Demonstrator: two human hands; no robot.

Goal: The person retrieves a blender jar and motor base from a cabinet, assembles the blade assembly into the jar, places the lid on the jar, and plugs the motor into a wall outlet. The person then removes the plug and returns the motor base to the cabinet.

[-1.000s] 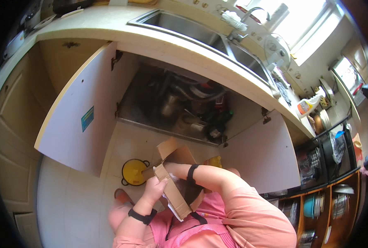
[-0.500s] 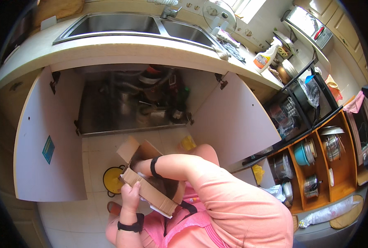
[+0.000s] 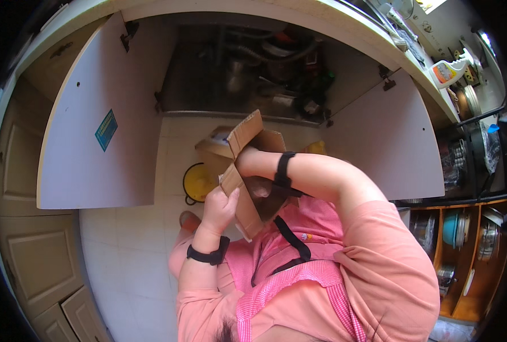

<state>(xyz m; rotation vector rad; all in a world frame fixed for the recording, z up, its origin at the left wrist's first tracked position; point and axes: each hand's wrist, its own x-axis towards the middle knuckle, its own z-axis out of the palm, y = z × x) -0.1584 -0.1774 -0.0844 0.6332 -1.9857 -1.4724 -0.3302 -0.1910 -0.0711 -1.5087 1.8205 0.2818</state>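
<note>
An opened cardboard box point(image 3: 245, 208) with its flaps up is held tilted in front of my body. My left hand point(image 3: 219, 210) is closed on its near left edge, thumb over the cardboard. My right hand point(image 3: 250, 162) reaches into the box from the right, and its fingers are hidden by the cardboard. Something pale shows inside the box below the right wrist, too shaded to name. Just beyond the box, a brown cardboard piece point(image 3: 212, 147) stands out over the floor; whether it belongs to the box I cannot tell.
A round yellow pan-like vessel point(image 3: 198, 183) with a dark rim lies on the tiled floor. Ahead is a low cabinet between its open left door point(image 3: 102, 131) and right door point(image 3: 387, 139), with pipes and dark items inside. An orange shelf point(image 3: 474, 262) with pots stands right.
The view has tipped downward, so the sink is out of sight. The box's opening has turned, and a pale thing now shows inside. Both hands stay at the box.
</note>
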